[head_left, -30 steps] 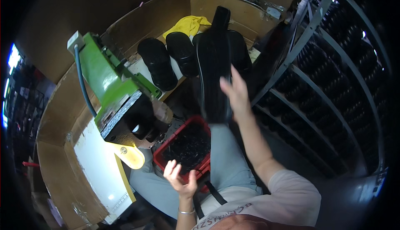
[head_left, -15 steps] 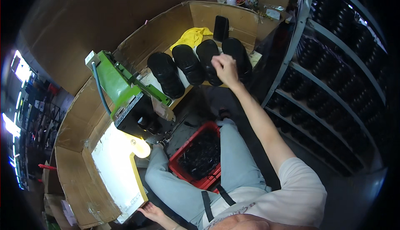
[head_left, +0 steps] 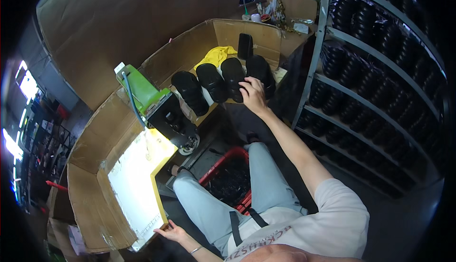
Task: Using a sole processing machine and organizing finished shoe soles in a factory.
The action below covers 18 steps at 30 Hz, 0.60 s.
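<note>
My right hand, fingers slightly curled and apart, is at the near side of the stacked black sole-shaped pieces. Its fingertips overlap the third and fourth stacks from the left; whether they touch is unclear. Nothing shows in this hand. Several such stacks stand in a row on the far part of the table. My left hand lies palm up with fingers stretched out at the near corner of the white table, against its yellow edge. Between the hands is a green machine with a dark head and a bright light below.
Cardboard walls border the table. A yellow cloth and an upright black piece are behind the stacks. A red basket of black scraps sits between my legs. Metal shelving full of black stacked pieces stands right.
The view has shifted, raising more of the shelves into sight. My right hand has moved toward the near side of the stacks, and its fingers have spread. The left hand stays at the table corner.
</note>
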Motion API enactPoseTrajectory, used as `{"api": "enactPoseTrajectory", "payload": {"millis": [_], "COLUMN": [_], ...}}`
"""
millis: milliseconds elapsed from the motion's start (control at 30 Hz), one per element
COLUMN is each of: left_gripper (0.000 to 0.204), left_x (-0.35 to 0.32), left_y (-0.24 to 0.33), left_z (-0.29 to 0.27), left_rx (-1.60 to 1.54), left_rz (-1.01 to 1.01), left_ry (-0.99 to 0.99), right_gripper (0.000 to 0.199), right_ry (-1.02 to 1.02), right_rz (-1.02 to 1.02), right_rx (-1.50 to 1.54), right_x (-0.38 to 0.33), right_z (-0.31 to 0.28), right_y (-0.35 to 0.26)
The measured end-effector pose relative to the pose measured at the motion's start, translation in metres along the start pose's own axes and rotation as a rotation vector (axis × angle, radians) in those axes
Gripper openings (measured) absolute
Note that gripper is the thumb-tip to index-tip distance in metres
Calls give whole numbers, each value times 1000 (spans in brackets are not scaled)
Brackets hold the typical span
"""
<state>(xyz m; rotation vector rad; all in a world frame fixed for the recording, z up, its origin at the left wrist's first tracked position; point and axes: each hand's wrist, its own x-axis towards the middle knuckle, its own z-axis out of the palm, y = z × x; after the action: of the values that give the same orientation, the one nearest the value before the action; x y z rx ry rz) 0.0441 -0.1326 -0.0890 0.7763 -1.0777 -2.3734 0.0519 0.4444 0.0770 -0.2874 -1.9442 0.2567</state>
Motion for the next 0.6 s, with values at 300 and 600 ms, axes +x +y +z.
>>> {"api": "enactPoseTrajectory", "payload": {"millis": [300,600], "left_gripper": [45,64], "left_x": [-122,-257], "left_y": [-53,-159], "left_z": [90,339], "left_rx": [224,417], "left_rz": [-311,-384], "left_ry": [-514,-1200], "right_gripper": [48,99], "right_ry": [-3,-598], "right_rz": [483,964], "right_rx": [-173,-332], "right_x": [6,81], "right_z": [-49,-14], "right_y": [79,109]}}
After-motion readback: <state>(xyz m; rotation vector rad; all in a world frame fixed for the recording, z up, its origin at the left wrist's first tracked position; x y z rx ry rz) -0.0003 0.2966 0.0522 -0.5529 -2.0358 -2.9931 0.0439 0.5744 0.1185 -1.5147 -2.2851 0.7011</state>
